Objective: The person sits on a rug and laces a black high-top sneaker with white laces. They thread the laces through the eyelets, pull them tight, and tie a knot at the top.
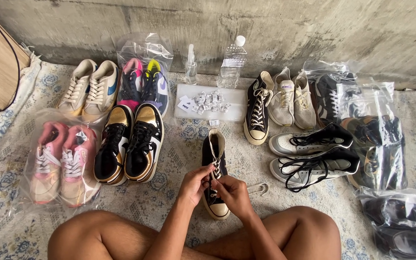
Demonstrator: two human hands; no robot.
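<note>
A black high-top canvas sneaker (214, 150) with a cream sole and white laces stands on the patterned cloth in front of my crossed legs, toe toward me. My left hand (194, 184) pinches the laces on the shoe's left side. My right hand (234, 193) grips the laces on the right side, over the toe area. Both hands meet above the lace row. Its matching sneaker (257, 113) stands farther back to the right.
Gold-and-black shoes (130, 143), bagged pink shoes (59, 162), beige shoes (88, 89) and bagged colourful shoes (143, 84) lie left. Grey high-tops (314, 156), beige sneakers (292, 101) and bagged dark shoes (376, 144) lie right. A water bottle (232, 62), spray bottle (191, 65) and small packets (210, 101) sit by the wall.
</note>
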